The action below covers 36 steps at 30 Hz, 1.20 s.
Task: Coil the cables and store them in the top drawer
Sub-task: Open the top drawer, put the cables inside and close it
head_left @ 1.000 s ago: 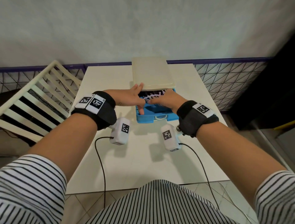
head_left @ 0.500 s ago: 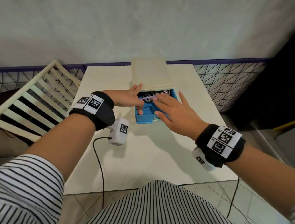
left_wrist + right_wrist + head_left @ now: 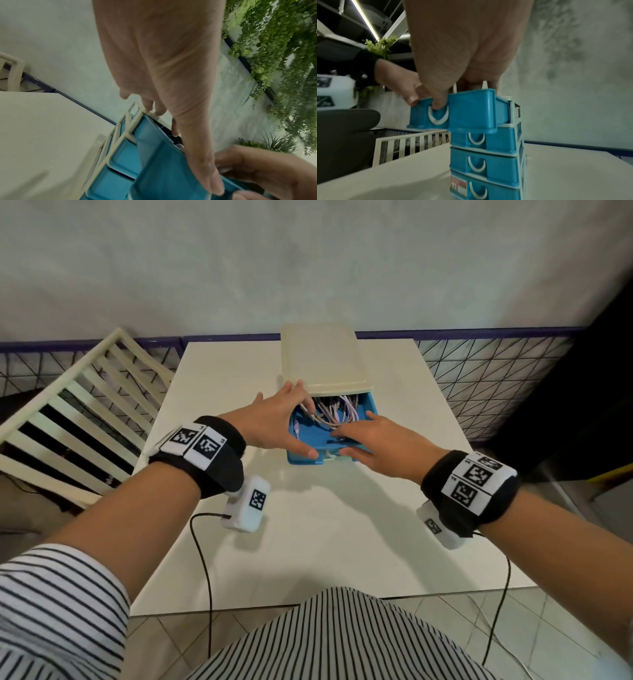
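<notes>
A small drawer cabinet (image 3: 322, 357) with a cream top stands at the far middle of the white table (image 3: 308, 542). Its blue top drawer (image 3: 301, 462) is pulled out and holds lilac and braided cables (image 3: 337, 414). My left hand (image 3: 274, 422) rests on the drawer's left side, thumb on the front corner (image 3: 412, 100), fingers straight against the cabinet's top edge (image 3: 150, 108). My right hand (image 3: 370, 440) grips the drawer's front wall: the thumb (image 3: 439, 102) presses in the white handle (image 3: 438, 120) while the fingers reach over the rim inside.
Below the top drawer are three shut blue drawers (image 3: 496, 142). A cream slatted chair (image 3: 68, 422) stands left of the table, and a wire fence (image 3: 479, 388) runs behind it. Black wrist-camera leads (image 3: 202, 559) hang over the table's near edge.
My right hand came out of the drawer, hovered flat over its front, and now holds the front wall with the thumb in the handle. The left hand stayed at the drawer's left side.
</notes>
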Each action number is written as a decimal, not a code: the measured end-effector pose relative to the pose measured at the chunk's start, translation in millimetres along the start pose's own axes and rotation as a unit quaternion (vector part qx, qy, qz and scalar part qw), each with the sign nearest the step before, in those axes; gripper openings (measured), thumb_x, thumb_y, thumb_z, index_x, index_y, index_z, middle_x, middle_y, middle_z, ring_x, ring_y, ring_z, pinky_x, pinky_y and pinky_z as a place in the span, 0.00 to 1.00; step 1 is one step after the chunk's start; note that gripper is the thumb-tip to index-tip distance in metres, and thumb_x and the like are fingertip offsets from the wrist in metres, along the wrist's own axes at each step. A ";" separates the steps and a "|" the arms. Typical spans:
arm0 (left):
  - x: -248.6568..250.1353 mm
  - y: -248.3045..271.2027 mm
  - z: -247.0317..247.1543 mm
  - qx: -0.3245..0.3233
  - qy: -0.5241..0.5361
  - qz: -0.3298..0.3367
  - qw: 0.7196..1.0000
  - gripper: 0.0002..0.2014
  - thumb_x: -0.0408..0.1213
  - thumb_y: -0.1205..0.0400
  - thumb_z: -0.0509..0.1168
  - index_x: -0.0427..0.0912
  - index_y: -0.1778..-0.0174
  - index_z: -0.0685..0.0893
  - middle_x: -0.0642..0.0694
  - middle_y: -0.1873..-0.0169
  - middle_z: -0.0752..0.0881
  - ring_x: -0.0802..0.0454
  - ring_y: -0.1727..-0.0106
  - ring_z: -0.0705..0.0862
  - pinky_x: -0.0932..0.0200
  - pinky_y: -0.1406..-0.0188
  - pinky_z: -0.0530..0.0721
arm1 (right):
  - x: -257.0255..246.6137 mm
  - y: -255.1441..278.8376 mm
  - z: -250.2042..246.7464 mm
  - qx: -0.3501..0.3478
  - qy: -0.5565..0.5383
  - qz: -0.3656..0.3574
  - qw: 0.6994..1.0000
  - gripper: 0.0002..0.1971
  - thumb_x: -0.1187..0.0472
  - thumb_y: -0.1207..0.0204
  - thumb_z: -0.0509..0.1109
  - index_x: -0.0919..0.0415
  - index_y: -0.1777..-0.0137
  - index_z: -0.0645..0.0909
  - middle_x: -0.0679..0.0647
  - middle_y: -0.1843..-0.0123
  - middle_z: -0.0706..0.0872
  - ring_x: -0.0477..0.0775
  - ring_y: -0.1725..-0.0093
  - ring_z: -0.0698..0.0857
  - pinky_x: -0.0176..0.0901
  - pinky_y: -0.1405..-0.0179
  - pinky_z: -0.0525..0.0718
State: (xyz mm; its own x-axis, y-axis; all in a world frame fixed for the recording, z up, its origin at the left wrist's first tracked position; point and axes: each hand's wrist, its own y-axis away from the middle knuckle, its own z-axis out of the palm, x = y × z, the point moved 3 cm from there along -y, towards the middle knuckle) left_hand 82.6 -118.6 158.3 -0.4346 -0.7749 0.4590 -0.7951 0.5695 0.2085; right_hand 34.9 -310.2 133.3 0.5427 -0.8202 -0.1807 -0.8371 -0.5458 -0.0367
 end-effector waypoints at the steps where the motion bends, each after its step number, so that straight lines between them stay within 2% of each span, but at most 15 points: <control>1: 0.0 0.0 -0.7 0.003 -0.011 0.001 1.000 0.32 0.55 0.34 0.77 0.51 0.38 0.71 0.47 0.19 0.59 0.51 0.16 0.51 0.35 0.21 0.44 | 2.5 -2.9 -4.3 -0.005 -0.023 0.007 1.000 0.19 0.52 0.18 0.65 0.58 0.30 0.78 0.54 0.36 0.87 0.60 0.39 0.84 0.51 0.30 0.73; 3: -0.9 -2.1 -2.3 0.002 -0.047 0.003 0.999 0.32 0.56 0.31 0.74 0.53 0.33 0.72 0.47 0.16 0.53 0.52 0.15 0.47 0.34 0.19 0.44 | 6.8 -9.7 -11.1 -0.009 -0.020 0.010 1.000 0.20 0.51 0.20 0.67 0.58 0.31 0.79 0.55 0.36 0.86 0.59 0.39 0.83 0.50 0.37 0.78; 5: -1.4 -6.1 -2.1 -0.005 -0.097 0.001 0.995 0.30 0.57 0.27 0.70 0.54 0.30 0.72 0.44 0.15 0.50 0.50 0.15 0.46 0.34 0.20 0.46 | 8.6 -17.3 -12.0 -0.015 0.045 -0.010 0.999 0.19 0.50 0.19 0.65 0.58 0.34 0.83 0.54 0.37 0.86 0.58 0.38 0.83 0.50 0.38 0.76; 8: 0.3 -10.9 -1.3 0.014 -0.148 -0.002 0.989 0.25 0.54 0.22 0.66 0.51 0.30 0.74 0.42 0.16 0.56 0.45 0.16 0.55 0.37 0.21 0.55 | 10.8 -26.2 -8.3 0.009 0.117 -0.004 0.993 0.16 0.50 0.18 0.62 0.56 0.40 0.87 0.49 0.39 0.87 0.55 0.36 0.82 0.50 0.36 0.71; 9: 1.2 -12.6 -1.0 0.038 -0.162 0.001 0.986 0.23 0.52 0.21 0.65 0.49 0.31 0.74 0.41 0.18 0.63 0.43 0.19 0.63 0.40 0.25 0.62 | 11.7 -28.3 -8.1 0.033 0.114 0.004 0.993 0.15 0.52 0.19 0.64 0.57 0.42 0.88 0.50 0.40 0.87 0.56 0.37 0.82 0.51 0.37 0.71; 11: 3.9 -15.1 -0.4 0.118 -0.183 0.012 0.976 0.19 0.48 0.21 0.66 0.46 0.37 0.75 0.40 0.34 0.80 0.39 0.38 0.81 0.48 0.45 0.74 | 13.1 -31.9 -9.8 0.086 0.102 0.019 0.991 0.13 0.57 0.22 0.69 0.61 0.43 0.88 0.56 0.41 0.85 0.62 0.39 0.82 0.54 0.41 0.74; 13: 6.0 -16.0 1.0 0.197 -0.185 0.007 0.963 0.14 0.44 0.22 0.66 0.44 0.43 0.75 0.40 0.49 0.86 0.36 0.53 0.83 0.50 0.60 0.75 | 14.3 -36.8 -13.0 0.126 0.103 0.045 0.986 0.14 0.59 0.25 0.72 0.61 0.40 0.85 0.60 0.39 0.81 0.64 0.39 0.79 0.57 0.43 0.75; 15: 6.3 -18.5 4.0 0.251 -0.180 -0.005 0.951 0.12 0.40 0.22 0.65 0.43 0.46 0.73 0.37 0.56 0.85 0.34 0.57 0.82 0.50 0.66 0.74 | 16.2 -42.7 -15.7 0.141 0.099 0.070 0.983 0.19 0.59 0.26 0.72 0.59 0.34 0.80 0.60 0.36 0.79 0.64 0.37 0.78 0.57 0.41 0.75; 18: 7.2 -22.1 5.9 0.287 -0.177 -0.008 0.941 0.15 0.35 0.22 0.66 0.43 0.40 0.75 0.37 0.53 0.84 0.36 0.52 0.81 0.49 0.66 0.73 | 19.6 -51.9 -15.3 0.117 0.093 0.098 0.984 0.22 0.57 0.23 0.69 0.57 0.28 0.76 0.58 0.32 0.77 0.62 0.35 0.77 0.56 0.39 0.74; 20: 7.3 -27.2 8.1 0.285 -0.209 0.005 0.935 0.17 0.32 0.23 0.67 0.41 0.38 0.77 0.39 0.49 0.82 0.37 0.49 0.80 0.45 0.62 0.76 | 21.3 -57.6 -14.4 0.115 0.105 0.109 0.982 0.20 0.56 0.21 0.68 0.57 0.30 0.78 0.57 0.34 0.78 0.62 0.37 0.78 0.57 0.43 0.75; 23: 6.6 -35.6 11.3 0.282 -0.255 0.009 0.925 0.11 0.27 0.26 0.69 0.40 0.49 0.81 0.40 0.54 0.80 0.38 0.55 0.79 0.45 0.68 0.77 | 21.4 -63.0 -13.4 0.140 0.116 0.121 0.976 0.15 0.60 0.24 0.70 0.60 0.37 0.81 0.60 0.40 0.80 0.64 0.43 0.80 0.57 0.51 0.77; 27: 8.2 -42.2 13.1 0.291 -0.303 -0.006 0.907 0.19 0.21 0.38 0.73 0.42 0.58 0.75 0.41 0.60 0.79 0.40 0.62 0.78 0.54 0.74 0.65 | 20.3 -64.6 -8.8 0.161 0.155 0.122 0.967 0.14 0.73 0.35 0.74 0.61 0.50 0.81 0.61 0.53 0.81 0.64 0.57 0.81 0.50 0.67 0.71; 31: 10.3 -44.3 12.8 0.297 -0.299 -0.005 0.907 0.19 0.21 0.37 0.72 0.43 0.57 0.75 0.40 0.60 0.79 0.40 0.61 0.78 0.53 0.73 0.67 | 17.6 -64.8 -10.4 0.176 0.156 0.109 0.966 0.14 0.77 0.35 0.71 0.62 0.52 0.81 0.61 0.55 0.81 0.63 0.58 0.80 0.47 0.68 0.67; 34: 10.3 -42.6 11.7 0.283 -0.286 -0.019 0.915 0.18 0.22 0.36 0.73 0.42 0.57 0.76 0.40 0.59 0.79 0.40 0.60 0.78 0.53 0.72 0.66 | 17.7 -62.8 -11.6 0.166 0.146 0.116 0.968 0.12 0.75 0.32 0.70 0.62 0.50 0.81 0.61 0.53 0.81 0.64 0.56 0.81 0.49 0.67 0.70; 36: 12.9 -40.5 8.3 0.270 -0.257 -0.028 0.928 0.13 0.25 0.30 0.70 0.42 0.53 0.78 0.40 0.55 0.79 0.39 0.56 0.78 0.50 0.69 0.69 | 18.0 -64.1 -14.2 0.144 0.135 0.123 0.973 0.11 0.73 0.28 0.68 0.62 0.47 0.81 0.61 0.51 0.81 0.64 0.53 0.81 0.51 0.64 0.74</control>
State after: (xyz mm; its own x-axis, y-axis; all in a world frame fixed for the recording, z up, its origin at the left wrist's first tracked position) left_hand 105.7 -153.9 148.6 -0.4206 -0.9063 -0.0416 -0.8580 0.4123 -0.3064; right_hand 99.3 -292.5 146.3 0.2887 -0.9564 0.0436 -0.9077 -0.2879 -0.3052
